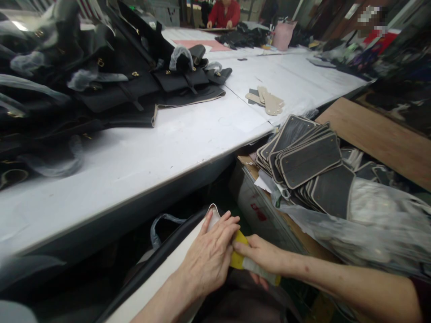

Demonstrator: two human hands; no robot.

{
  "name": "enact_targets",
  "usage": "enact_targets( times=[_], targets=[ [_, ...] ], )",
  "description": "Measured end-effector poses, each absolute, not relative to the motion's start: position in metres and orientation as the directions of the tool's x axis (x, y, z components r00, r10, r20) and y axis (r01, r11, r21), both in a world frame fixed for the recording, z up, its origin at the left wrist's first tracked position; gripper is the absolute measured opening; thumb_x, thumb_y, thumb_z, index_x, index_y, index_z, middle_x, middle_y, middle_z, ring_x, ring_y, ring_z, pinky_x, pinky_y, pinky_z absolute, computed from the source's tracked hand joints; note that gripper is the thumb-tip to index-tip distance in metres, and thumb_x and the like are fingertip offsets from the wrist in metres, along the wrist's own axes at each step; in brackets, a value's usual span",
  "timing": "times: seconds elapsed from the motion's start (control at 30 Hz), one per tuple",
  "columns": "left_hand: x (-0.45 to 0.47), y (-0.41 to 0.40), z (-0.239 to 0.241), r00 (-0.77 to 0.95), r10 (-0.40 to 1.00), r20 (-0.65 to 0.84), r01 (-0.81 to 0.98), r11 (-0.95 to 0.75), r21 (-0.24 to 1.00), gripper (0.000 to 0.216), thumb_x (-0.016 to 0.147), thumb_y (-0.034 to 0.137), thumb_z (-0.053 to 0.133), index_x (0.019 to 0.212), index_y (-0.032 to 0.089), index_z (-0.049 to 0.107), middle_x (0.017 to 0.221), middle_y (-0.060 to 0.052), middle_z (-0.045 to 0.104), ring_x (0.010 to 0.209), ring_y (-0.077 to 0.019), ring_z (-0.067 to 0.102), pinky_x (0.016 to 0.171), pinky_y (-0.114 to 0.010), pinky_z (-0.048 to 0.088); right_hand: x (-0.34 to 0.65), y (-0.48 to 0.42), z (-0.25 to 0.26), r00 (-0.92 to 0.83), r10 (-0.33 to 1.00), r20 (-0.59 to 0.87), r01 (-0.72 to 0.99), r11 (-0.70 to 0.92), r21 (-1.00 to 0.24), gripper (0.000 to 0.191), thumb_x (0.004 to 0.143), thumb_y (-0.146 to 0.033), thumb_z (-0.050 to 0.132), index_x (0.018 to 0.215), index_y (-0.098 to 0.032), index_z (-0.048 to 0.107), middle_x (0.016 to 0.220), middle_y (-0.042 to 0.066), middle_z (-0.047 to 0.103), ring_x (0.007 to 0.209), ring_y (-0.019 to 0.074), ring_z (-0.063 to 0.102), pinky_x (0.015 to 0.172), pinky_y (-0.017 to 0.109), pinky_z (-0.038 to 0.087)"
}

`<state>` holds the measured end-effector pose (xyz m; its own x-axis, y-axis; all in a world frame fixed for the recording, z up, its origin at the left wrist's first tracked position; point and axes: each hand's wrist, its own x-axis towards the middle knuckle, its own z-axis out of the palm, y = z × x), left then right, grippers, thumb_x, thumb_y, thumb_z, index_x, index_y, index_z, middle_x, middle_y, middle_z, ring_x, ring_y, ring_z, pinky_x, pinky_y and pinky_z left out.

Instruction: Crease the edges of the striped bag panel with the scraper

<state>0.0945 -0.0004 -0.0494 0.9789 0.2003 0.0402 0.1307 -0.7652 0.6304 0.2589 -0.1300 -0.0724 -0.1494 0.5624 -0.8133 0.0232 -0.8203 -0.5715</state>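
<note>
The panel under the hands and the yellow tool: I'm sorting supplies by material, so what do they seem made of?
The panel looks like leather or faux leather: pale matte face, dark bound edge. The yellow tool, gripped by the right hand beside the left hand, looks like smooth plastic; uncertain.

Black bags (111,76) are heaped on the white desk (168,143). Dark stitched panels (303,157) are stacked at the right, beside crumpled plastic wrap (377,224). Beige cut pieces (267,101) are laid farther back.
</note>
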Motion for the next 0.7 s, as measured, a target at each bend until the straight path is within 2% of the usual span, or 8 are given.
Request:
enact_targets(
  times=[0.17,0.33,0.43,0.57,0.7],
  targets=[
    [0.095,-0.002,-0.046,0.978,0.208,0.008,0.158,-0.769,0.62,0.057,0.085,0.009,0.039,0.14,0.021,0.038,0.15,-0.002,0.044,0.146,-0.0156,0.025,0.124,-0.052,-0.003,0.231,-0.136,-0.078,-0.078,0.554,-0.829,-0.202,-0.823,-0.531,0.075,0.087,-0.081,0.033,0.065,-0.012,0.053,0.046,0.008,0.056,0.033,0.0178,0.055,0.029,0.022,0.042],
    [0.101,-0.006,-0.032,0.977,0.195,-0.08,0.205,-0.789,0.58,0.061,0.082,0.013,0.042,0.142,0.017,0.041,0.152,-0.005,0.04,0.145,-0.0189,0.028,0.124,-0.05,-0.003,0.212,-0.132,-0.062,-0.05,0.555,-0.83,-0.347,-0.789,-0.507,0.074,0.094,-0.072,0.031,0.055,-0.012,0.051,0.044,0.009,0.054,0.031,0.0162,0.053,0.029,0.022,0.043],
    [0.108,-0.011,-0.02,0.977,0.179,-0.118,0.214,-0.816,0.537,0.052,0.084,0.018,0.045,0.136,0.015,0.05,0.147,-0.009,0.047,0.141,-0.0239,0.035,0.123,-0.051,-0.003,0.201,-0.133,-0.056,-0.067,0.556,-0.828,-0.44,-0.762,-0.475,0.068,0.1,-0.059,0.02,0.063,-0.012,0.052,0.044,0.008,0.054,0.032,0.0179,0.054,0.032,0.027,0.048],
    [0.114,-0.016,-0.015,0.969,0.234,-0.083,0.243,-0.82,0.518,0.045,0.084,0.02,0.05,0.129,0.017,0.056,0.138,-0.008,0.057,0.132,-0.0222,0.048,0.123,-0.049,-0.002,0.184,-0.134,-0.061,-0.035,0.588,-0.808,-0.515,-0.703,-0.49,0.054,0.102,-0.042,0.015,0.074,-0.013,0.051,0.044,0.007,0.054,0.031,0.0179,0.052,0.032,0.028,0.048],
    [0.117,-0.018,-0.022,0.944,0.327,-0.039,0.302,-0.813,0.497,0.05,0.08,0.024,0.061,0.129,0.021,0.055,0.139,-0.008,0.056,0.127,-0.0223,0.051,0.12,-0.051,0.011,0.17,-0.137,-0.068,-0.038,0.566,-0.823,-0.566,-0.691,-0.449,0.055,0.102,-0.043,0.009,0.084,-0.014,0.053,0.047,0.005,0.054,0.032,0.016,0.049,0.035,0.03,0.05]
  ],
)
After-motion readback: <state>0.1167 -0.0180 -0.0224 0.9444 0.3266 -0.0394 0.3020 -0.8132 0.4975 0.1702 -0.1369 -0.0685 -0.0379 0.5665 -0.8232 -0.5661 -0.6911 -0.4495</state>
